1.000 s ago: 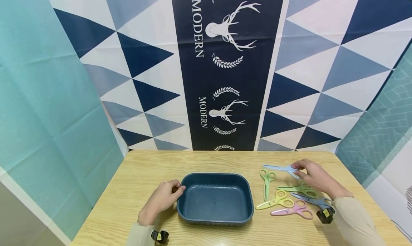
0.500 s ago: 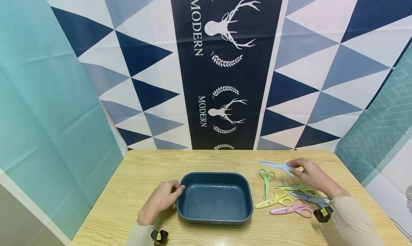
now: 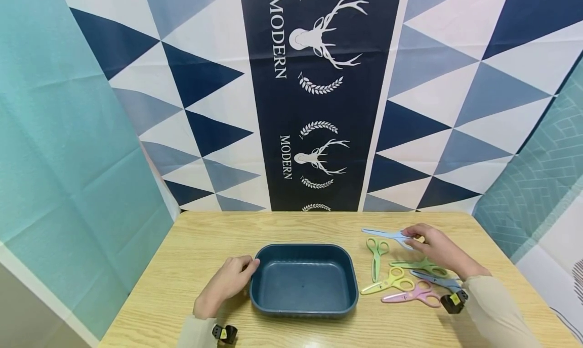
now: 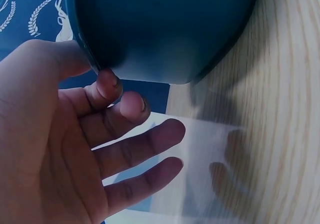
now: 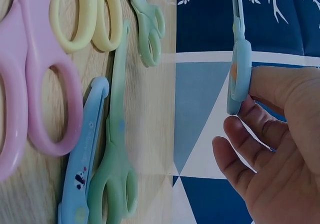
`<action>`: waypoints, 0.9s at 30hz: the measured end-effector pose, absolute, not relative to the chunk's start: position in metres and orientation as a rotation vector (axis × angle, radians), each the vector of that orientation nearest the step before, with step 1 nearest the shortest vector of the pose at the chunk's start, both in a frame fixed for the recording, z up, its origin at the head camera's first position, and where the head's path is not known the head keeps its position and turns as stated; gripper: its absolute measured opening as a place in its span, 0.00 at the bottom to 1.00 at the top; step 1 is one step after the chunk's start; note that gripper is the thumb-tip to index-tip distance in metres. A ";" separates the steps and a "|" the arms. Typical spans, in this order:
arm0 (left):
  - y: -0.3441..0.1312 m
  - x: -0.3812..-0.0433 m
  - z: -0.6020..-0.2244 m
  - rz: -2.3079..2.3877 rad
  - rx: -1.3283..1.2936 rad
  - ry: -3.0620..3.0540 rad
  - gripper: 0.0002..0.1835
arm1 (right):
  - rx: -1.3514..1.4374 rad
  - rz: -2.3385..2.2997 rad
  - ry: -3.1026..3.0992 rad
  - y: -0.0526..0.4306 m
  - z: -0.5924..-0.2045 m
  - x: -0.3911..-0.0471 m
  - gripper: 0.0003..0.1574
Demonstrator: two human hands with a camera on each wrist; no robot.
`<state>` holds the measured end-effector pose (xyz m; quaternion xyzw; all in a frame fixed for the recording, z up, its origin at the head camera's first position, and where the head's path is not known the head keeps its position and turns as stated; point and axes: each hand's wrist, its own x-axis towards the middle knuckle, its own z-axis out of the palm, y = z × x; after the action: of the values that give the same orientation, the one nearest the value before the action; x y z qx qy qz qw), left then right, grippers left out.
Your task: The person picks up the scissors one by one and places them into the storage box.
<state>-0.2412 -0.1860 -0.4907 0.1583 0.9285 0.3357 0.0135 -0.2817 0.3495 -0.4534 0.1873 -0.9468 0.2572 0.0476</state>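
Note:
My right hand (image 3: 430, 242) pinches the handle of light blue scissors (image 3: 382, 232), blades pointing left, at the table's back right. In the right wrist view these scissors (image 5: 241, 58) are clear of the tabletop, between thumb and index finger. My left hand (image 3: 227, 281) grips the left rim of a dark blue rectangular bin (image 3: 302, 312) that has nothing in it. Thumb and index finger pinch that rim (image 4: 90, 48) in the left wrist view, while the other fingers stay loose.
Right of the bin lie upright green scissors (image 3: 376, 259), yellow scissors (image 3: 390, 282), pink scissors (image 3: 412, 295), another green pair (image 3: 421, 265) and a darker blue pair (image 3: 439, 280), partly under the right wrist. A patterned cloth (image 3: 319, 110) hangs behind the wooden table (image 3: 205, 231).
The right hand has carried the light blue scissors slightly left and up in the view. The left hand keeps its grip on the bin, which has stayed put.

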 end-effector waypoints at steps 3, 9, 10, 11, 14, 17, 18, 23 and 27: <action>-0.186 -0.242 -0.491 1.054 0.495 2.882 0.23 | 0.613 0.774 -2.868 0.347 -0.453 -0.283 0.11; -0.185 -0.242 -0.491 1.050 0.504 2.887 0.21 | 0.705 0.737 -2.808 0.339 -0.451 -0.285 0.08; -0.185 -0.242 -0.491 1.049 0.507 2.889 0.21 | 0.714 0.732 -2.803 0.338 -0.450 -0.285 0.08; -0.185 -0.242 -0.491 1.049 0.509 2.890 0.21 | 0.718 0.728 -2.799 0.336 -0.450 -0.285 0.08; -0.186 -0.242 -0.491 1.049 0.514 2.892 0.21 | 0.729 0.721 -2.797 0.333 -0.448 -0.285 0.08; -0.186 -0.242 -0.491 1.049 0.514 2.893 0.21 | 0.725 0.716 -2.795 0.329 -0.448 -0.285 0.08; -0.186 -0.242 -0.491 1.047 0.514 2.895 0.21 | 0.723 0.718 -2.796 0.328 -0.447 -0.285 0.08; -0.186 -0.243 -0.492 1.031 0.517 2.914 0.21 | 0.697 0.702 -2.795 0.321 -0.445 -0.283 0.07; -0.186 -0.242 -0.492 1.036 0.517 2.916 0.21 | 0.685 0.680 -2.792 0.316 -0.445 -0.282 0.07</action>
<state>-0.2424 -0.1857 -0.4924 0.1648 0.9294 0.3302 0.0018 -0.2818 0.3161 -0.4453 0.2307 -0.9410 0.2291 0.0936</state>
